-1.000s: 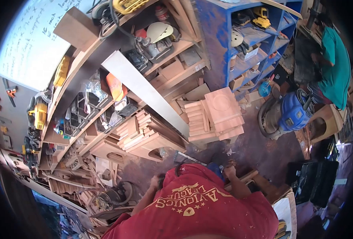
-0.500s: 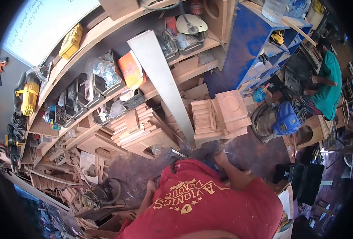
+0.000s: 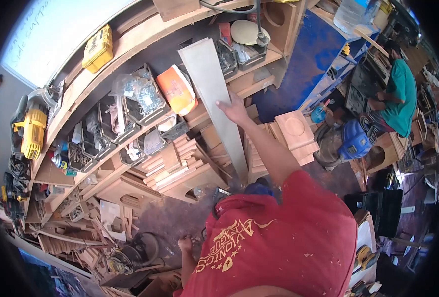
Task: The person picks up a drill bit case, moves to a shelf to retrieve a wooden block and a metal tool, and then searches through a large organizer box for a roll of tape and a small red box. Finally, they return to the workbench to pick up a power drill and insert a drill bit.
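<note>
My right hand [image 3: 233,111] reaches forward and grips the right edge of a long pale grey board [image 3: 214,84], thumb on its face. The board leans tilted against the shelving, its lower end near the floor beside the wooden parts. Down at my left side, my left hand [image 3: 185,243] hangs over the dark floor, fingers lightly bent, with nothing visible in them. Stacked wooden pieces [image 3: 172,166] lie left of the board. More wooden blocks [image 3: 294,129] with a round recess stand to its right, partly behind my forearm.
Wooden shelving [image 3: 130,44] holds black bins of hardware [image 3: 145,94], an orange packet [image 3: 177,89] and a yellow case [image 3: 98,48]. A blue cabinet [image 3: 298,64] stands right of it, near a blue shop vacuum [image 3: 354,139]. A person in a green shirt [image 3: 400,94] works at the far right.
My right hand has moved up and forward from near my waist and taken hold of the grey board. My left hand has dropped lower, away from my body.
</note>
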